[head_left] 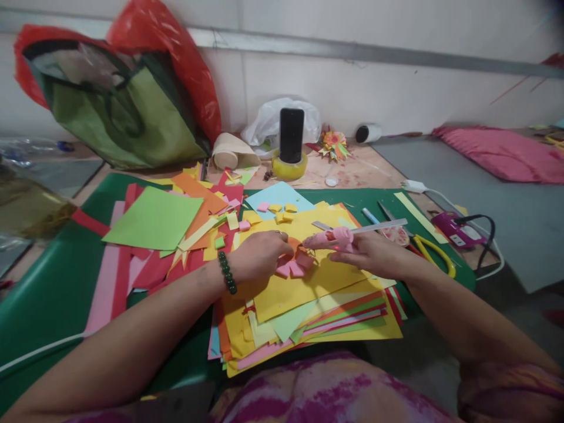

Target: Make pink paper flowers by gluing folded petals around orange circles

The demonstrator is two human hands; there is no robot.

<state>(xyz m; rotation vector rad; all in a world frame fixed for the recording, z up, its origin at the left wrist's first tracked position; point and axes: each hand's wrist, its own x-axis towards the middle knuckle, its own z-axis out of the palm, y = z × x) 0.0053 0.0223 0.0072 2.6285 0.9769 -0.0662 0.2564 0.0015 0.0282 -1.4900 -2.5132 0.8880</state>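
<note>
My right hand (379, 254) is wrapped round a pink glue gun (330, 238), with a clear glue stick (383, 225) sticking out of its back. The gun's nozzle points left, close to a paper flower (294, 268) with pink folded petals round an orange centre. My left hand (262, 257) has its fingers closed at the flower's left edge, and the fingertips are partly hidden. Beneath the flower lies a yellow paper sheet (304, 296) on top of a stack of coloured papers. Small folded yellow pieces (284, 217) and a pink piece (263, 207) sit just beyond my left hand.
Left are a green sheet (154, 218) and scattered paper strips. Right lie yellow-handled scissors (434, 255) and a purple power adapter (458, 229) with cables. Behind stand a phone (291, 135) on a yellow tape roll (289, 167), a finished paper flower (335, 145) and a green bag (127, 117).
</note>
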